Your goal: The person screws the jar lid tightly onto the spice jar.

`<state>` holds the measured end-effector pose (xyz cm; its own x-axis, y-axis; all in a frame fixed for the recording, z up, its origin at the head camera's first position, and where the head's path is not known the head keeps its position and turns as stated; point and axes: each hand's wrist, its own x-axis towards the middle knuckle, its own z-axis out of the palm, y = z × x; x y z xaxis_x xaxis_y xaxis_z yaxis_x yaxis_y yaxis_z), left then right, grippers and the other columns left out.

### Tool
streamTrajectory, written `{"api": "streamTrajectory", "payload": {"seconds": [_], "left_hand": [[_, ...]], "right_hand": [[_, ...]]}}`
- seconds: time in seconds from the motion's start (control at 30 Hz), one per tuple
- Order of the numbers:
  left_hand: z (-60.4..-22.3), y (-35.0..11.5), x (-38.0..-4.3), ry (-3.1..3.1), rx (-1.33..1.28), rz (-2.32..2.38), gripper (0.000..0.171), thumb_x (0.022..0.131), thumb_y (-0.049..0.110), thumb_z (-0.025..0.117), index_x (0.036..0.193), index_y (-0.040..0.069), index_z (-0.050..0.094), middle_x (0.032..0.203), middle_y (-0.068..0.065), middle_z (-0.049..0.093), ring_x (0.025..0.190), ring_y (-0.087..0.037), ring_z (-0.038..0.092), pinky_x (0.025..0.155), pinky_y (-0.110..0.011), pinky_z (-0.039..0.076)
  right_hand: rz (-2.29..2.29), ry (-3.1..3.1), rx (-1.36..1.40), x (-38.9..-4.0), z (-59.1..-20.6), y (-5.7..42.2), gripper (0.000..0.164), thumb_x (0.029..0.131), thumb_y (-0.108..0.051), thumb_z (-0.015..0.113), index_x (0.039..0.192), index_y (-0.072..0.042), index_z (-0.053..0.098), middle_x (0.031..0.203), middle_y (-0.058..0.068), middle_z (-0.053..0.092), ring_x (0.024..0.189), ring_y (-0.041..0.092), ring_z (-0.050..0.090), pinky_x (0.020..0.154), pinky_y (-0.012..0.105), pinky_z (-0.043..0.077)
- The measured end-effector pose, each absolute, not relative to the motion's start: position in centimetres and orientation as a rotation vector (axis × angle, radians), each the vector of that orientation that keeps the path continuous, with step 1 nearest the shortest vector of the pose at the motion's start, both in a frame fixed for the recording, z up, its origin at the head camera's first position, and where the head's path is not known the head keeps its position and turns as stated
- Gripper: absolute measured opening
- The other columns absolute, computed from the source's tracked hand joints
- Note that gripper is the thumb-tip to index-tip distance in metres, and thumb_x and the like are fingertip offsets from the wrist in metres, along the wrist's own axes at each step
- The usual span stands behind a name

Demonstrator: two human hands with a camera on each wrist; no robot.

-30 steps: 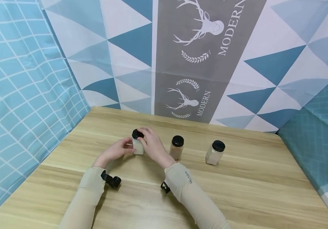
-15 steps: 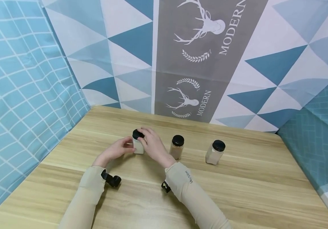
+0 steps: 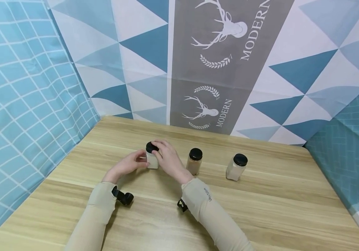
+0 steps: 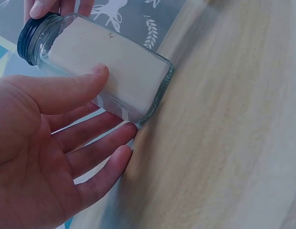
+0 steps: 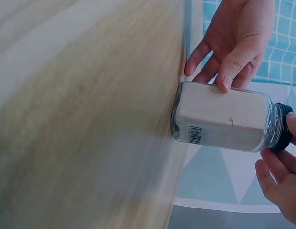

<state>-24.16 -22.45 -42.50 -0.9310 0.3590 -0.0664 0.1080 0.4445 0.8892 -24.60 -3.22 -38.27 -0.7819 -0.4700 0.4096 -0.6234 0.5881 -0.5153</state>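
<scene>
A square glass jar (image 3: 153, 161) filled with pale powder stands upright on the wooden table, left of the middle. My left hand (image 3: 130, 164) holds its side, thumb along the near face and fingers behind, as the left wrist view shows of the jar (image 4: 110, 59). From the other side, my right hand (image 3: 169, 161) grips the black lid (image 5: 281, 126) between thumb and fingers. The lid sits on the jar's neck. A barcode label (image 5: 195, 134) shows low on the glass in the right wrist view.
To the right stand two similar black-lidded jars: one with brown powder (image 3: 194, 164), beside my right wrist, and one with pale powder (image 3: 234, 170) farther right. A patterned cloth (image 3: 148, 87) hangs along the table's back edge, and a blue checked cloth (image 3: 25, 90) at the left.
Both hands keep their places on the jar and its lid. The whole view has shifted very slightly; the jars stay where they were.
</scene>
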Motion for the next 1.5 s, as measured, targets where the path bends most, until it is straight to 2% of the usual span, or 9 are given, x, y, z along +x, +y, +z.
{"api": "streamTrajectory", "payload": {"seconds": [0.17,0.47,0.73,0.87,1.13,1.3,1.5], "left_hand": [[-42.53,-22.33,-24.14,2.449,0.413,1.485,0.057,0.088,0.021,0.059,0.135,-0.002,0.035,0.133,-0.023,0.043,0.121,-0.038,0.044,0.1,-0.048,0.037],[-42.64,-22.42,-24.22,2.467,0.417,1.46,0.056,0.088,0.021,0.059,0.134,-0.001,0.036,0.133,-0.024,0.043,0.12,-0.039,0.044,0.1,-0.049,0.035],[-42.82,-22.55,-24.34,2.463,0.422,1.469,0.054,0.088,0.021,0.06,0.132,-0.001,0.038,0.131,-0.023,0.045,0.12,-0.039,0.044,0.1,-0.049,0.036],[-42.76,-22.51,-24.28,2.464,0.428,1.475,0.055,0.088,0.022,0.06,0.132,-0.001,0.038,0.132,-0.023,0.045,0.12,-0.038,0.044,0.1,-0.049,0.036],[-42.75,-22.45,-24.23,2.435,0.44,1.494,0.057,0.089,0.022,0.059,0.135,-0.001,0.035,0.133,-0.022,0.043,0.121,-0.038,0.043,0.1,-0.048,0.036],[-42.73,-22.46,-24.15,2.434,0.437,1.499,0.057,0.088,0.021,0.059,0.135,-0.001,0.036,0.133,-0.023,0.043,0.121,-0.038,0.043,0.1,-0.049,0.036],[-42.72,-22.49,-24.15,2.434,0.451,1.505,0.056,0.088,0.02,0.059,0.134,-0.001,0.037,0.132,-0.022,0.044,0.12,-0.038,0.044,0.1,-0.048,0.036]], "right_hand": [[1.02,-2.582,0.87,-24.63,-38.54,-3.11,0.035,0.091,-0.025,0.055,0.124,-0.013,0.056,0.128,0.001,0.052,0.118,0.016,0.048,0.1,0.03,0.039],[1.038,-2.536,0.843,-24.54,-38.66,-2.69,0.032,0.089,-0.017,0.058,0.121,-0.015,0.059,0.119,0.003,0.056,0.112,0.017,0.05,0.097,0.031,0.04],[1.035,-2.469,0.801,-24.53,-38.89,-2.69,0.025,0.087,-0.016,0.061,0.111,-0.017,0.065,0.108,0.002,0.058,0.103,0.016,0.054,0.09,0.031,0.045],[1.084,-2.443,0.826,-24.74,-38.99,-2.82,0.024,0.085,-0.018,0.064,0.109,-0.016,0.066,0.113,0.005,0.057,0.106,0.018,0.054,0.091,0.032,0.045],[1.067,-2.492,0.974,-25.02,-38.73,-2.74,0.034,0.087,-0.016,0.06,0.122,-0.015,0.058,0.129,0.01,0.051,0.118,0.023,0.049,0.098,0.036,0.041],[1.044,-2.508,1.018,-25.02,-38.63,-2.59,0.036,0.089,-0.009,0.057,0.125,-0.016,0.056,0.131,0.007,0.051,0.12,0.022,0.048,0.1,0.037,0.039],[1.072,-2.482,0.993,-25.09,-38.73,-2.44,0.039,0.087,-0.003,0.057,0.124,-0.015,0.056,0.124,0.003,0.055,0.116,0.019,0.051,0.098,0.033,0.041]]}}
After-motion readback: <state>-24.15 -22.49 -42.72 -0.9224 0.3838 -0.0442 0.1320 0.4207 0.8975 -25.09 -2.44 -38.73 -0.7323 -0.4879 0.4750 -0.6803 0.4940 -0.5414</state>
